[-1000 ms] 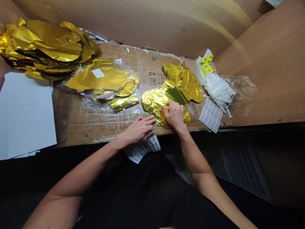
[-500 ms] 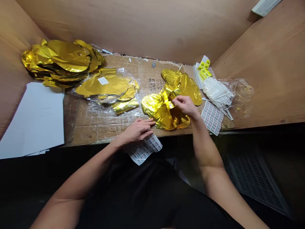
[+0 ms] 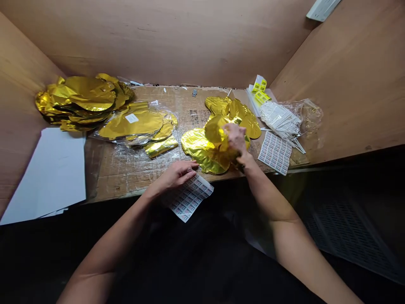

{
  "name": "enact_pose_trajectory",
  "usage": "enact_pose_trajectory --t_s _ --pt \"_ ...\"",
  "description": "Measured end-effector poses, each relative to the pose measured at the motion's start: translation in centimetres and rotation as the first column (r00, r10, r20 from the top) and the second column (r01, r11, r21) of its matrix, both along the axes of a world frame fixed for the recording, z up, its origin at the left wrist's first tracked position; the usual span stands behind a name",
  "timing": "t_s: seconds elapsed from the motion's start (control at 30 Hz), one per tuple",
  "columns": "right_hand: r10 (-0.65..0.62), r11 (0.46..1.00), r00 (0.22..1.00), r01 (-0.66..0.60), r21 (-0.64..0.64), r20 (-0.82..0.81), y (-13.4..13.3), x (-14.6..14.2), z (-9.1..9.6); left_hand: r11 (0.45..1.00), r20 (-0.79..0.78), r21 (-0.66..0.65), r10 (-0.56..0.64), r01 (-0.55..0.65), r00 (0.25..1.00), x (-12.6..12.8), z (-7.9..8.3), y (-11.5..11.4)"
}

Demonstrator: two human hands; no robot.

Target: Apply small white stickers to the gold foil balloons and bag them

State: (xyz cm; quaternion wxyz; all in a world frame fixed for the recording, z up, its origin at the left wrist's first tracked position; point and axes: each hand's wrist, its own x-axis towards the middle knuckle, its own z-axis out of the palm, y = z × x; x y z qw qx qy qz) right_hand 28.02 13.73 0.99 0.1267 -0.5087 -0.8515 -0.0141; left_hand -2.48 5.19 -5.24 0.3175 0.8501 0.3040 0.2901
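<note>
A crumpled gold foil balloon [image 3: 202,147] lies on the cardboard-covered bench [image 3: 126,169] in front of me. My right hand [image 3: 236,139] is closed on a fold of this balloon and lifts a round flap of it off the bench. My left hand [image 3: 177,174] rests flat, fingers together, on a sheet of small printed stickers [image 3: 189,198] that hangs over the bench's near edge. Its fingertips lie just short of the balloon's near rim.
A heap of gold foil balloons [image 3: 82,99] fills the back left corner, with bagged ones [image 3: 136,124] beside it. White sheets [image 3: 53,169] lie at left. A second sticker sheet [image 3: 274,153], a bag of white sticks [image 3: 281,118] and yellow labels [image 3: 260,90] sit at right. Wooden walls enclose three sides.
My right hand left the balloon's near edge, took a fold higher up and raised a round flap. My left hand stayed on the sticker sheet. The camera tilted up.
</note>
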Motion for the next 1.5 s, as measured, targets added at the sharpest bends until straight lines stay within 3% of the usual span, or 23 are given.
enact_pose_trajectory --t_s 0.1,0.2,0.27,0.33,0.37,0.4,0.43,0.47,0.53,0.6,0.63,0.67,0.7,0.73,0.8,0.87,0.93,1.07,1.27,1.33,1.5 --pt "0.032 0.999 0.996 -0.033 0.013 0.088 -3.2 -3.8 -2.0 0.999 -0.001 0.049 0.013 -0.013 1.000 0.4 2.1 -1.1" --pt "0.088 0.996 0.993 -0.087 -0.021 0.081 -4.9 -5.7 -3.2 0.990 -0.034 0.142 0.019 -0.014 0.999 1.6 3.4 -1.8" --pt "0.131 0.991 0.989 -0.130 -0.027 0.073 -4.0 -4.8 -3.2 0.986 -0.097 0.149 -0.058 0.072 0.994 2.5 3.1 -1.5" --pt "0.121 0.993 0.992 -0.121 -0.013 0.047 -1.5 -2.3 -2.2 0.985 -0.130 0.075 -0.147 0.158 0.981 2.9 2.1 -0.8" --pt "0.068 0.998 0.997 -0.069 0.006 0.020 0.0 -0.5 -1.3 0.986 -0.126 0.010 -0.162 0.165 0.979 2.9 1.6 -0.4" --pt "-0.071 0.996 0.997 0.073 0.045 -0.039 1.4 1.4 -0.4 0.987 -0.108 -0.064 -0.152 0.145 0.983 2.7 1.2 -0.1" --pt "-0.278 0.951 0.952 0.292 0.099 -0.129 2.6 3.2 0.5 0.984 -0.084 -0.146 -0.112 0.099 0.990 2.4 1.0 0.1" --pt "-0.383 0.905 0.907 0.407 0.125 -0.175 3.4 4.7 1.4 0.973 -0.053 -0.226 -0.050 0.037 0.997 2.1 0.9 0.2" --pt "-0.453 0.842 0.851 0.506 0.187 -0.266 3.1 5.8 2.5 0.930 0.012 -0.354 0.106 -0.095 0.994 1.6 1.1 0.0" --pt "-0.327 0.923 0.886 0.374 0.092 -0.328 0.4 4.3 2.7 0.886 0.078 -0.426 0.237 -0.183 0.968 1.5 1.6 -0.4" --pt "-0.220 0.975 0.900 0.214 -0.059 -0.377 -1.5 2.8 2.5 0.872 0.102 -0.442 0.281 -0.209 0.954 1.6 1.9 -0.7" --pt "-0.109 0.966 0.889 -0.011 -0.260 -0.445 -3.6 1.0 2.0 0.863 0.118 -0.450 0.314 -0.231 0.942 1.7 2.1 -1.0" --pt "-0.046 0.890 0.857 -0.198 -0.410 -0.513 -5.7 -0.7 1.5 0.857 0.129 -0.450 0.340 -0.251 0.932 1.9 2.4 -1.2" --pt "-0.041 0.824 0.815 -0.300 -0.482 -0.578 -7.6 -2.3 0.9 0.851 0.134 -0.451 0.362 -0.269 0.923 2.1 2.6 -1.4" --pt "-0.080 0.757 0.747 -0.385 -0.528 -0.660 -10.2 -4.5 0.0 0.833 0.143 -0.468 0.400 -0.294 0.905 2.3 3.0 -1.9" --pt "-0.115 0.773 0.729 -0.360 -0.522 -0.675 -11.4 -5.4 -0.5 0.811 0.155 -0.497 0.434 -0.310 0.887 2.4 3.4 -2.4" --pt "-0.105 0.830 0.752 -0.295 -0.474 -0.651 -11.6 -5.4 -0.6 0.799 0.154 -0.495 0.466 -0.341 0.871 2.5 3.6 -2.7" --pt "0.008 0.945 0.816 -0.195 -0.262 -0.579 -11.8 -5.9 -1.1 0.804 0.139 -0.437 0.504 -0.404 0.852 2.7 3.3 -3.3" --pt "0.071 0.992 0.840 -0.115 -0.048 -0.537 -13.1 -7.6 -2.6 0.829 0.174 -0.404 0.485 -0.387 0.857 2.6 2.7 -3.9" --pt "0.061 0.993 0.837 -0.108 -0.055 -0.544 -13.4 -7.8 -2.7 0.842 0.187 -0.382 0.473 -0.380 0.861 2.3 2.8 -4.2" --pt "-0.037 0.968 0.825 -0.110 -0.224 -0.564 -13.6 -8.1 -2.1 0.845 0.177 -0.372 0.471 -0.385 0.864 1.9 2.8 -4.9"
